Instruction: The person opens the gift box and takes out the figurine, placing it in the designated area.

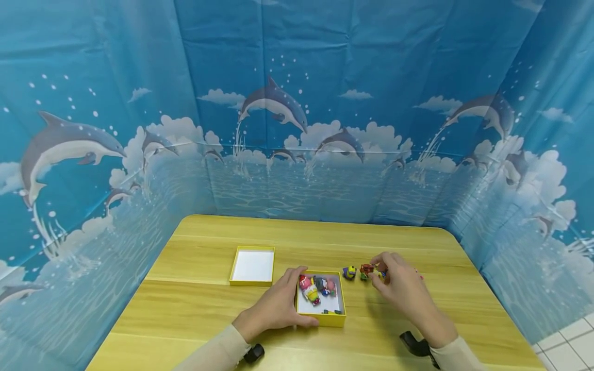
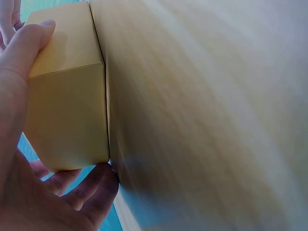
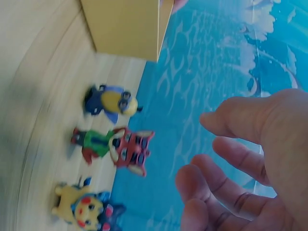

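My left hand (image 1: 274, 304) holds a yellow open box (image 1: 331, 320), its thumb on the near wall and its fingers at the far left corner. Inside lie a pink-and-yellow figurine (image 1: 311, 292), a grey-and-pink figurine (image 1: 326, 286) and a partly hidden dark piece. Nothing sits between the spread, bent fingers of my right hand (image 1: 408, 288), held above the figurines right of the box. In the right wrist view stand a minion figurine (image 3: 113, 102) in blue, a red fox figurine (image 3: 130, 151) in a green jacket, and a yellow animal figurine (image 3: 79, 208) beside a dark-eared one.
A yellow box lid (image 1: 252, 265) with a white inside lies left of the box. Something small and pink shows just beyond my right hand. Behind the wooden table (image 1: 209, 319) hangs a blue dolphin curtain (image 1: 315, 196).
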{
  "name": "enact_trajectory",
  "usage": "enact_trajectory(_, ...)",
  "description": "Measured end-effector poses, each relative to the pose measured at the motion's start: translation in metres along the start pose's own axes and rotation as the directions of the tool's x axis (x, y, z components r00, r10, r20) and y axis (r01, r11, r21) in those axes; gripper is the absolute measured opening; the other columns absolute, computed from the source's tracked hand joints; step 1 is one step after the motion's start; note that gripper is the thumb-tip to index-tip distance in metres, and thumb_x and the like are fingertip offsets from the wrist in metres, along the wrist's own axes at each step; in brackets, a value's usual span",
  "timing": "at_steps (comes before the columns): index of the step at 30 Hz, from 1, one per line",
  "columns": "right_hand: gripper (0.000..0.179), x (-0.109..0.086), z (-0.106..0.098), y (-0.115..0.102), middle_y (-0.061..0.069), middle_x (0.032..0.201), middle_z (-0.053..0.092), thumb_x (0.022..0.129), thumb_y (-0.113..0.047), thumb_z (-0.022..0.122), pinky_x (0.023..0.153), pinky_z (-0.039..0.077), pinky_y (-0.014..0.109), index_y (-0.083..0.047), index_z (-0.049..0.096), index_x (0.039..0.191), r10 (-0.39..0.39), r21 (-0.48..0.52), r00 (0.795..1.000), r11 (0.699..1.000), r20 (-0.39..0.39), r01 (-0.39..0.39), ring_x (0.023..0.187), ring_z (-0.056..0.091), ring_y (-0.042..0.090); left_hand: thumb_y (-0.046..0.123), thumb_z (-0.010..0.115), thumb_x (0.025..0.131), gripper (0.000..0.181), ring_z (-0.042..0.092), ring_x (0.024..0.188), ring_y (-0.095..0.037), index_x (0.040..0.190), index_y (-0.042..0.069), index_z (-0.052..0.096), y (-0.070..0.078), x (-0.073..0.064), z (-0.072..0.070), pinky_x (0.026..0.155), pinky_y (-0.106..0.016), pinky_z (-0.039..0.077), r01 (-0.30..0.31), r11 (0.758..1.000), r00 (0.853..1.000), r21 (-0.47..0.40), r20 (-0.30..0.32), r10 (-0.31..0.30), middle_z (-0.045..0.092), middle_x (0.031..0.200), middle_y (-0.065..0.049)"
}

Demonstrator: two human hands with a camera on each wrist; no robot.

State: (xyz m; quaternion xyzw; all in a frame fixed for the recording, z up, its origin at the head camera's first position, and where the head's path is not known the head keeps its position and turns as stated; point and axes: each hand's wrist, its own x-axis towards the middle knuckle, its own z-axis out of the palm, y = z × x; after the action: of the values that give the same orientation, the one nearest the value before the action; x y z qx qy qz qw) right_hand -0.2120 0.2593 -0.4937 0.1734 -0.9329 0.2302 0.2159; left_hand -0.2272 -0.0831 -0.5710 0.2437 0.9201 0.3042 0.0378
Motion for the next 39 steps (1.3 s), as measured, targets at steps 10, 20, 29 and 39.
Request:
enact_trajectory(10, 0.033, 0.009, 0.016, -0.030, 0.002, 0.105, 0.075, 0.098, -0.010, 0.095, 0.068, 0.054, 0.024, -0.012, 0.081, 0.128, -0.062, 0.020, 0.991, 0.998, 0.122, 0.060, 0.084, 0.065, 0.008, 0.081, 0.096, 0.080, 0.138, 0.067, 0.139, -0.022, 0.183, 0.018, 0.029, 0.001, -0.004, -0.001, 0.118, -0.049, 0.062, 0.001, 1.000, 1.000, -0.011, -0.003, -0.001, 0.054, 0.170, -0.007)
enact_trajectory(20, 0.033, 0.017, 0.031, -0.049, 0.005, 0.121, 0.078, 0.103, -0.016, 0.092, 0.072, 0.057, 0.024, -0.015, 0.081, 0.135, -0.134, 0.061, 0.957, 0.991, 0.259, 0.122, 0.093, 0.075, 0.017, 0.082, 0.096, 0.081, 0.137, 0.067, 0.137, -0.020, 0.183, 0.020, 0.029, -0.001, -0.005, 0.000, 0.117, -0.048, 0.062, 0.000, 1.000, 1.000, -0.015, -0.001, 0.000, 0.053, 0.170, -0.006)
enact_trajectory(29, 0.039, 0.027, 0.037, -0.061, 0.008, 0.126, 0.079, 0.105, -0.019, 0.090, 0.080, 0.064, 0.032, -0.011, 0.079, 0.141, -0.203, 0.116, 0.912, 0.978, 0.357, 0.172, 0.102, 0.078, 0.022, 0.083, 0.094, 0.082, 0.137, 0.068, 0.132, -0.017, 0.183, 0.019, 0.029, 0.000, -0.003, -0.001, 0.113, -0.045, 0.064, -0.013, 1.000, 1.000, -0.005, -0.002, 0.013, 0.054, 0.169, -0.007)
enact_trajectory(39, 0.044, 0.038, 0.046, -0.069, 0.012, 0.125, 0.077, 0.106, -0.014, 0.088, 0.068, 0.049, 0.023, -0.006, 0.076, 0.147, -0.267, 0.252, 0.841, 0.954, 0.470, 0.162, 0.081, 0.058, 0.007, 0.084, 0.092, 0.084, 0.138, 0.069, 0.141, -0.023, 0.184, 0.016, 0.027, 0.003, -0.003, -0.002, 0.117, -0.049, 0.063, -0.024, 1.000, 1.000, 0.007, 0.000, 0.024, 0.052, 0.174, -0.009)
